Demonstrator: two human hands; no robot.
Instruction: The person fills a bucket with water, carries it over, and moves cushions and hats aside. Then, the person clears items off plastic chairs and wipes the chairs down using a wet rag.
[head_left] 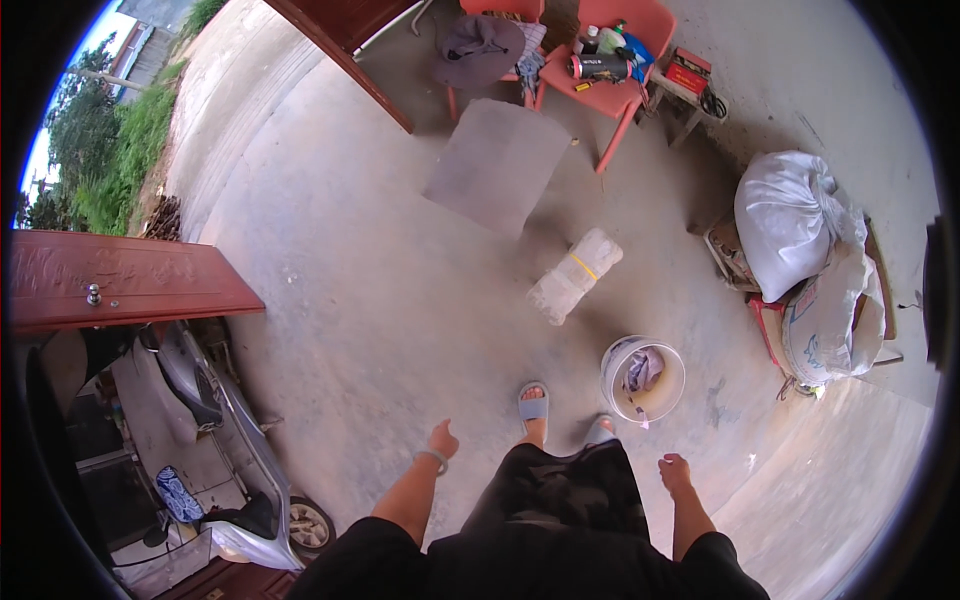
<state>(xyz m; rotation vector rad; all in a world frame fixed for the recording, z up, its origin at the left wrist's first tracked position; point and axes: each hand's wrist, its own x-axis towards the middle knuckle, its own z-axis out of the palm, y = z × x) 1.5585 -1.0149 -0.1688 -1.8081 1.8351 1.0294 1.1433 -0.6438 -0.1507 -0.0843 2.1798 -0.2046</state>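
My left hand [441,441] hangs at my left side over the concrete floor, with a band round its wrist. It is empty, its fingers loosely bent. On the other side my right hand [675,469] is also empty, its fingers slightly apart. The nearest thing to it is a white bucket [664,402], just beyond it, with a crumpled purplish cloth [645,369] inside. Past my sandalled feet lies a whitish oblong block [565,287] with a yellow strap around its middle. A grey square-topped piece [503,163], perhaps a low table, stands farther off.
Red chairs [606,95] at the back hold a hat [480,50], a dark flask [600,67] and small items. White sacks [783,225] line the right wall. A scooter [190,400] stands at left beside an open red door [140,281].
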